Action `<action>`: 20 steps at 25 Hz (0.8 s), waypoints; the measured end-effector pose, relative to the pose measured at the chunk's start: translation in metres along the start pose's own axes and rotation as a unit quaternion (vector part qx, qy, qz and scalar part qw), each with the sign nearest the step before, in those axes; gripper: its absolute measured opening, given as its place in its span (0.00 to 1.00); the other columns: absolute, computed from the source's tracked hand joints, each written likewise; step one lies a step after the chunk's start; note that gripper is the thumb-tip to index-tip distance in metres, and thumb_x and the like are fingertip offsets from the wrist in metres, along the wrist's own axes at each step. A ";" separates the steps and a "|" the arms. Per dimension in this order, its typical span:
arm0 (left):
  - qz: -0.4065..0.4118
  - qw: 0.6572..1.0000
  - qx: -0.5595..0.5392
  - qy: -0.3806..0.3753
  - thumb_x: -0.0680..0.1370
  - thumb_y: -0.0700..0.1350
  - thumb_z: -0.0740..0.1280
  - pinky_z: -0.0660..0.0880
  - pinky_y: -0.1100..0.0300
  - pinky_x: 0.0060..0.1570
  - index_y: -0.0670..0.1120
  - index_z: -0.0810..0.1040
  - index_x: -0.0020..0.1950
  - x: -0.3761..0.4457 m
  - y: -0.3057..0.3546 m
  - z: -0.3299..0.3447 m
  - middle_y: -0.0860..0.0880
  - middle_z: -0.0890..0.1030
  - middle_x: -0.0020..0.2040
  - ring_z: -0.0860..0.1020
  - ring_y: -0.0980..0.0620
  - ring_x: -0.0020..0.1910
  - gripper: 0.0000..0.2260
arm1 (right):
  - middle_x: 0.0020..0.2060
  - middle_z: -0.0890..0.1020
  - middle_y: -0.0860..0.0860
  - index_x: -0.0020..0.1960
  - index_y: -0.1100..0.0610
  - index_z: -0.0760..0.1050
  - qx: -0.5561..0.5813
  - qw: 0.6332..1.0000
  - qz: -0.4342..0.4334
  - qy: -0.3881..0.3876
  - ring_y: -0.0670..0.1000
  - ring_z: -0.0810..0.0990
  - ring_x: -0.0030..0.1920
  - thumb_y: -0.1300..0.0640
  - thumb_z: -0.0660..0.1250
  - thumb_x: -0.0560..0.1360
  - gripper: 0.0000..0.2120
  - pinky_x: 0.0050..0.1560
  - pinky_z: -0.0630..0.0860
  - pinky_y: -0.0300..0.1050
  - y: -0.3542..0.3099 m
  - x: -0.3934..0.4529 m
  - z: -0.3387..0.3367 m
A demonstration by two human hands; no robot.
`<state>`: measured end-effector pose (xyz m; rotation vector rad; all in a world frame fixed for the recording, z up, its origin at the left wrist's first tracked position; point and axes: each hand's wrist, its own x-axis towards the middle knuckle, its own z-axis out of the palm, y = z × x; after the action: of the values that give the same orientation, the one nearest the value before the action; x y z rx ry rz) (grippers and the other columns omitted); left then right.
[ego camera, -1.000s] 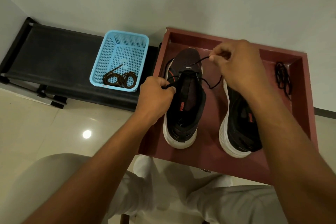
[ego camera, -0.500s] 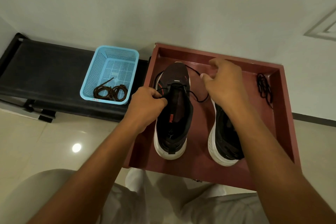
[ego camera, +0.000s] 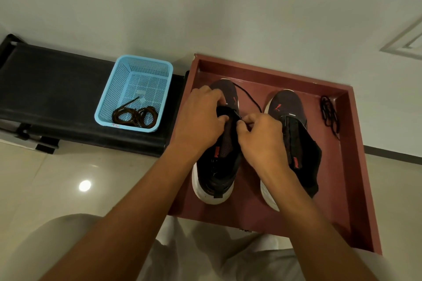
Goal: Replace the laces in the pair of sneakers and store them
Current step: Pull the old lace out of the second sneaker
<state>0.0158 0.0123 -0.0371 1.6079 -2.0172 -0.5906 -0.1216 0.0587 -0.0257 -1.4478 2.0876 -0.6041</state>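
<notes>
Two black sneakers with white soles stand in a red-brown tray (ego camera: 347,166). My left hand (ego camera: 201,121) grips the upper left side of the left sneaker (ego camera: 217,166) near its eyelets. My right hand (ego camera: 260,137) pinches a black lace (ego camera: 249,96) at the sneaker's right eyelets; the lace loops out past the toe. The right sneaker (ego camera: 296,143) stands beside it, untouched and without a lace. A spare black lace bundle (ego camera: 328,114) lies in the tray's far right corner.
A light blue mesh basket (ego camera: 118,89) sits on a black bench (ego camera: 52,89) to the left, with coiled brown laces (ego camera: 137,116) inside. A pale wall is behind, a glossy tiled floor (ego camera: 68,178) below. My knees are under the tray's near edge.
My right hand came down from above the toe to the left sneaker's right eyelets, pulling the lace closer. My left hand stayed on the sneaker. The camera tilted up a little.
</notes>
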 end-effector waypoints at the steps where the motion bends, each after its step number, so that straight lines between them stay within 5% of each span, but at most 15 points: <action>1: 0.001 1.000 0.002 0.002 0.72 0.45 0.78 0.72 0.58 0.49 0.50 0.79 0.53 -0.001 -0.002 0.001 0.55 0.71 0.48 0.73 0.52 0.51 0.13 | 0.34 0.82 0.50 0.44 0.54 0.81 0.004 1.000 0.012 -0.006 0.49 0.81 0.30 0.55 0.65 0.82 0.10 0.33 0.80 0.48 0.001 0.001 0.001; 10: 0.083 0.994 0.073 -0.023 0.73 0.43 0.77 0.71 0.50 0.48 0.50 0.86 0.52 0.008 0.004 0.007 0.50 0.75 0.49 0.73 0.46 0.53 0.09 | 0.32 0.80 0.52 0.43 0.56 0.81 0.040 0.996 0.055 -0.061 0.48 0.75 0.28 0.58 0.64 0.82 0.12 0.26 0.68 0.39 0.003 0.013 -0.002; 20: 0.034 0.998 0.034 -0.029 0.77 0.43 0.73 0.73 0.49 0.52 0.49 0.83 0.46 0.013 -0.002 0.010 0.52 0.73 0.49 0.71 0.51 0.53 0.01 | 0.29 0.79 0.51 0.41 0.57 0.81 0.051 0.996 0.047 -0.049 0.47 0.74 0.26 0.59 0.64 0.82 0.12 0.22 0.67 0.35 0.002 0.010 -0.002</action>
<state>0.0081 -0.0004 -0.0449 1.5697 -2.1468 -0.5534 -0.1276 0.0503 -0.0272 -1.2899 2.0069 -0.5830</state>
